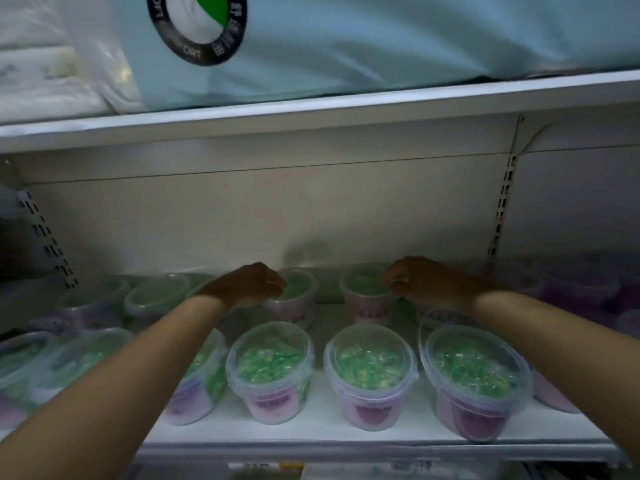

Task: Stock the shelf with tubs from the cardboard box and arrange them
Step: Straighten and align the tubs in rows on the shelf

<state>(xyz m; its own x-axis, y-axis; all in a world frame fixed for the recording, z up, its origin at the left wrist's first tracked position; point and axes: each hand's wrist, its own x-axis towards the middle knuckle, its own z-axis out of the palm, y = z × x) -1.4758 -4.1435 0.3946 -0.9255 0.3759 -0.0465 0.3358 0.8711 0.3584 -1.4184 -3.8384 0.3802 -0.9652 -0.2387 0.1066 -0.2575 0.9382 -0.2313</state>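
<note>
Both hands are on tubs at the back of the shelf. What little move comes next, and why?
Probably let go and withdraw for more. The left hand holds the left clear green-filled plastic back tub by its rim, the right hand the right clear green-filled plastic back tub; both already stand upright on the white shelf behind the front row.

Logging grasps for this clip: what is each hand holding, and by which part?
The left hand grips a back-row tub by its lid's left rim; the right hand grips the neighbouring tub by its right rim.
</note>
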